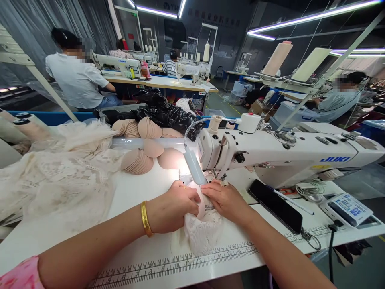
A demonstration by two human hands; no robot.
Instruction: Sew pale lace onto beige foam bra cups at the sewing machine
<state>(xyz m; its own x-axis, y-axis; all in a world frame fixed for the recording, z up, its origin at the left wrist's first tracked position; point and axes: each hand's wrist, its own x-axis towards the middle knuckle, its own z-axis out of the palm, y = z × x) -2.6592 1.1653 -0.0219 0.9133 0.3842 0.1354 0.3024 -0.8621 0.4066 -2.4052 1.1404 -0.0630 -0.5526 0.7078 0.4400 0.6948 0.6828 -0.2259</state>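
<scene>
White lace fabric with a beige cup piece (204, 230) lies under the head of the white sewing machine (288, 154). My left hand (177, 204), with a gold bangle at its wrist, has its fingers curled onto the piece from the left and grips it. From the right, my right hand (225, 198) rests on the work close to the needle area, its fingers stretched forward over the edge. A small lamp (194, 166) on a bendable neck shines on that spot and partly hides the needle area.
Stacked beige cups (136, 161) and a heap of lace (60, 180) lie left of the machine. On the right are a black phone (275, 205), a pen and a white device (347, 208). A printed ruler (180, 265) runs along the front edge. People sit at machines beyond.
</scene>
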